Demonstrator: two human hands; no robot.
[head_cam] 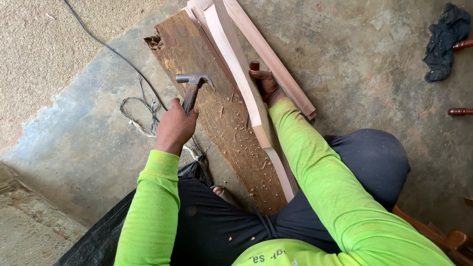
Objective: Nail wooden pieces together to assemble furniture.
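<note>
I'm gripping a steel claw hammer (193, 84) in my left hand (175, 125), fingers wrapped around its handle.
My right hand (266, 84) is clasping a pale curved wooden piece (241, 74) on a rough brown plank (217, 113); tangled white cord (140, 111) is lying at nine o'clock.

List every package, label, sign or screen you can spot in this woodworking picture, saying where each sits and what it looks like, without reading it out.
Printed lettering on shirt: bottom centre, on the person's bright green top, dark characters, partly cut off.
No packages, signs or screens are in view.
</note>
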